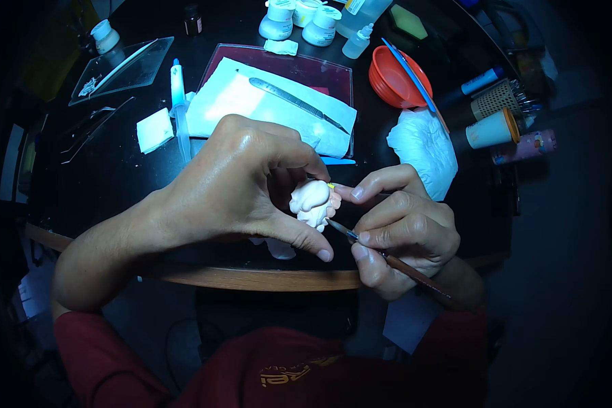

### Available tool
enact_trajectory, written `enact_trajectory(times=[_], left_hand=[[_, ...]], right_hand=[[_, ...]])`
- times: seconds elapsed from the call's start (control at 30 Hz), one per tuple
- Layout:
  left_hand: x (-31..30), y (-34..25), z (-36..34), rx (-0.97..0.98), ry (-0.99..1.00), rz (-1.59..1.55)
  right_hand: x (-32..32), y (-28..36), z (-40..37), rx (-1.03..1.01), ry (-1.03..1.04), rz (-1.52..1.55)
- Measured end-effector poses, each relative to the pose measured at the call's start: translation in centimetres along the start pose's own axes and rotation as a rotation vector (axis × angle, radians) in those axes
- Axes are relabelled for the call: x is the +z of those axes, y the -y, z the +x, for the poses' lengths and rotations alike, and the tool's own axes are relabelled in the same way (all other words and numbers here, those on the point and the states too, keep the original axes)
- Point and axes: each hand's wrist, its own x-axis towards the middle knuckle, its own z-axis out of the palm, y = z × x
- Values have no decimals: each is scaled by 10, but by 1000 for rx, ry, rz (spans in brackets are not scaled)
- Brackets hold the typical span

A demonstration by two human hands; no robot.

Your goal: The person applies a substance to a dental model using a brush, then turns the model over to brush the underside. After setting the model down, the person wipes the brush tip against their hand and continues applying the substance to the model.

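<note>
My left hand (251, 183) curls around a small white plaster dental cast (311, 197), gripping it between thumb and fingers above the near table edge. Along the cast's right side runs a row of tooth-like, pinkish bumps, with a small yellow spot at the top. In my right hand (408, 231) is a fine brush (415, 275) with a brown handle, held like a pen. Its dark tip meets the lower right edge of the cast, or lies very close to it. One finger of my right hand reaches toward the yellow spot.
Behind the hands, a scalpel (292, 102) lies on white paper (217, 102). A syringe (179, 102) is left of it. Farther right are an orange-red bowl (381, 85) with a blue stick across it, and crumpled tissue (425, 153). White jars (277, 24) stand at the back.
</note>
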Motion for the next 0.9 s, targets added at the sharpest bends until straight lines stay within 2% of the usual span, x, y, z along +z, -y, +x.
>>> enact_trajectory(times=[0.8,0.9], left_hand=[[1,2,1,50,-16,53],[0,0,1,44,-13,59]], right_hand=[[0,-1,0,11,11,1],[2,-3,1,13,-36,-1]])
